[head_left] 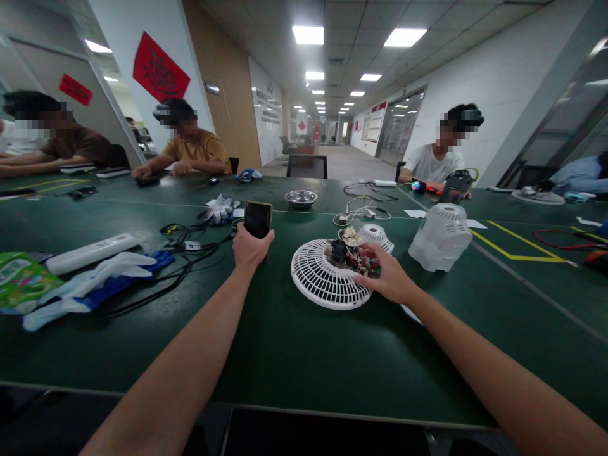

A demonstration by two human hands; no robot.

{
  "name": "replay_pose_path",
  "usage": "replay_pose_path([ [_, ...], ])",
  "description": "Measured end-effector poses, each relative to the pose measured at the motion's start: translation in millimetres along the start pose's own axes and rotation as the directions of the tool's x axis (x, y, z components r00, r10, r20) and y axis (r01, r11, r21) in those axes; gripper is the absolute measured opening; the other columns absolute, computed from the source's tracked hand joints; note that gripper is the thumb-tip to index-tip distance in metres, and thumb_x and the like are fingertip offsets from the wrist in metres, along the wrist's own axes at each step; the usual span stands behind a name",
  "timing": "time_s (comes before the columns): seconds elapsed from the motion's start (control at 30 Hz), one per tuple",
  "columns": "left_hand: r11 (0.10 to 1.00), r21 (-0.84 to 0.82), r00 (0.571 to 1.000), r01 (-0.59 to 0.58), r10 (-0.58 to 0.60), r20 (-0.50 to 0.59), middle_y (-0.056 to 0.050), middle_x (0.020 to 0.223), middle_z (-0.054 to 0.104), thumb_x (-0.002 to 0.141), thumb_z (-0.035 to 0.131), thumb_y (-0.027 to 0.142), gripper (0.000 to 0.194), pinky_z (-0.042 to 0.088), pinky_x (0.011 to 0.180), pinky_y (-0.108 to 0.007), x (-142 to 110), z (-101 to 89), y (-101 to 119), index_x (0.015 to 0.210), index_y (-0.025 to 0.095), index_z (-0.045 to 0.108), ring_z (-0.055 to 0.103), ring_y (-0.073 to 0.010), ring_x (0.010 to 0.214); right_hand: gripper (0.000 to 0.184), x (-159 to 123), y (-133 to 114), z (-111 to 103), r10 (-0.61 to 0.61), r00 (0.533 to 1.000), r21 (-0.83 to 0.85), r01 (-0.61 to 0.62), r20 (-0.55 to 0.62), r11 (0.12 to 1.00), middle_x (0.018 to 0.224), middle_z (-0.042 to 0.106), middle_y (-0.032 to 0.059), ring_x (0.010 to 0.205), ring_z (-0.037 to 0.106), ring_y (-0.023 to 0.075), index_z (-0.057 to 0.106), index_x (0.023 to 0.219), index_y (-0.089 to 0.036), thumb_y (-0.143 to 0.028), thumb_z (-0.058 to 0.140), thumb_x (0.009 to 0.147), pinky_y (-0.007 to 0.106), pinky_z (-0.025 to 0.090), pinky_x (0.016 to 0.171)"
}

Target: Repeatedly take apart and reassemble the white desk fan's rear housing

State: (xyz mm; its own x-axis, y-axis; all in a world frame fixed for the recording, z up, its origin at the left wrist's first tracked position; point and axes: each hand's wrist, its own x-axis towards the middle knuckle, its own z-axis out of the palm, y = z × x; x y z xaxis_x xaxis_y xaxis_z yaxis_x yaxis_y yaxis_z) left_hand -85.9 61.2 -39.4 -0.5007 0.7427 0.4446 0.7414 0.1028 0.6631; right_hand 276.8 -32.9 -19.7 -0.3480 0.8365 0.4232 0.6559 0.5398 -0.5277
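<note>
My left hand point(251, 246) is closed around a dark smartphone point(258, 219), held upright above the table. At the centre lies a round white fan grille point(316, 272) with a motor and wiring assembly point(342, 252) on it. My right hand point(386, 273) curves its fingers around the right side of this motor assembly, thumb toward me. A cream-coloured plastic part point(351, 237) tops the assembly. Just behind my right fingers sits a small white vented cover point(376, 235). A larger white plastic housing point(441, 237) stands to the right of my hand.
On the left lie white-and-blue gloves point(102, 278), a long white case point(92, 253), a green packet point(23, 278) and black cables point(190, 269). A metal bowl point(301, 199) and a white cord point(349, 214) are farther back. Several people sit around the green table point(304, 361).
</note>
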Motion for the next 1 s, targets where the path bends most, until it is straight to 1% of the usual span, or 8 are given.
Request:
replay_pose_path([
  [0.1, 1.000, 0.007, 0.999, 0.001, -0.001, 0.051, -0.020, 0.121, 0.067, 0.075, 0.066, 0.061, 0.070, 0.049, 0.096, -0.046, 0.9, 2.0, -0.9, 0.125, 0.014, 0.053, 0.063, -0.0386, 0.115, 0.070, 0.2, 0.0, -0.4, -0.004, 1.000, 0.002, 0.004, -0.002, 1.000, 0.129, 0.062, 0.0148, 0.116, 0.062, 0.0348, 0.046, 0.137, -0.023, -0.050, 0.075, 0.079, 0.056, 0.050, 0.098],
  [0.2, 1.000, -0.013, 0.997, -0.020, 0.021, 0.073, -0.020, 0.122, 0.067, 0.074, 0.066, 0.061, 0.070, 0.048, 0.097, -0.047, 0.8, 4.1, -0.5, 0.125, 0.014, 0.054, 0.063, -0.0387, 0.116, 0.070, 0.4, 0.9, -0.2, -0.008, 1.000, -0.001, 0.008, -0.001, 1.000, 0.128, 0.062, 0.0142, 0.117, 0.062, 0.0342, 0.046, 0.136, -0.024, -0.051, 0.076, 0.079, 0.055, 0.050, 0.099],
  [0.27, 0.999, -0.023, 0.997, -0.030, 0.031, 0.064, -0.020, 0.122, 0.067, 0.074, 0.067, 0.061, 0.072, 0.048, 0.098, -0.047, 0.2, 4.7, 0.3, 0.125, 0.013, 0.053, 0.063, -0.0389, 0.115, 0.071, 0.4, 1.4, 0.2, -0.010, 1.000, 0.000, 0.010, 0.001, 1.000, 0.130, 0.062, 0.0143, 0.118, 0.062, 0.0344, 0.045, 0.137, -0.024, -0.051, 0.076, 0.079, 0.055, 0.050, 0.099],
  [0.4, 1.000, -0.016, 1.000, -0.024, 0.024, 0.010, -0.020, 0.119, 0.068, 0.073, 0.069, 0.062, 0.075, 0.050, 0.096, -0.046, -2.0, 3.7, 2.9, 0.126, 0.011, 0.052, 0.064, -0.0391, 0.112, 0.073, 0.3, 0.6, 0.6, -0.002, 1.000, -0.002, 0.002, 0.012, 1.000, 0.131, 0.062, 0.0149, 0.118, 0.062, 0.0340, 0.044, 0.138, -0.023, -0.052, 0.076, 0.079, 0.054, 0.050, 0.099],
  [0.57, 1.000, -0.014, 0.999, -0.025, 0.026, 0.028, -0.020, 0.121, 0.067, 0.073, 0.069, 0.062, 0.075, 0.050, 0.097, -0.047, -4.0, 2.5, 5.6, 0.126, 0.012, 0.052, 0.063, -0.0395, 0.114, 0.072, 0.5, -0.9, -0.3, -0.002, 1.000, -0.009, 0.002, 0.005, 1.000, 0.131, 0.062, 0.0146, 0.117, 0.063, 0.0338, 0.045, 0.138, -0.023, -0.052, 0.076, 0.079, 0.054, 0.050, 0.099],
  [0.77, 1.000, -0.002, 1.000, -0.020, 0.020, 0.023, -0.023, 0.120, 0.066, 0.073, 0.069, 0.062, 0.078, 0.048, 0.096, -0.048, -4.0, 2.3, 6.7, 0.128, 0.010, 0.050, 0.063, -0.0412, 0.114, 0.072, 0.7, 0.6, -0.7, -0.004, 1.000, -0.018, 0.004, 0.002, 1.000, 0.132, 0.062, 0.0147, 0.117, 0.062, 0.0346, 0.046, 0.137, -0.024, -0.052, 0.076, 0.078, 0.055, 0.051, 0.098],
  [1.0, 0.999, 0.013, 0.999, -0.044, 0.044, 0.005, -0.022, 0.117, 0.068, 0.071, 0.070, 0.062, 0.076, 0.050, 0.093, -0.046, -3.3, 3.6, 7.4, 0.124, 0.011, 0.052, 0.065, -0.0398, 0.110, 0.072, 0.7, -0.7, -1.3, 0.004, 1.000, -0.023, -0.003, 0.008, 1.000, 0.131, 0.062, 0.0140, 0.117, 0.062, 0.0342, 0.046, 0.137, -0.024, -0.054, 0.076, 0.079, 0.054, 0.051, 0.098],
])
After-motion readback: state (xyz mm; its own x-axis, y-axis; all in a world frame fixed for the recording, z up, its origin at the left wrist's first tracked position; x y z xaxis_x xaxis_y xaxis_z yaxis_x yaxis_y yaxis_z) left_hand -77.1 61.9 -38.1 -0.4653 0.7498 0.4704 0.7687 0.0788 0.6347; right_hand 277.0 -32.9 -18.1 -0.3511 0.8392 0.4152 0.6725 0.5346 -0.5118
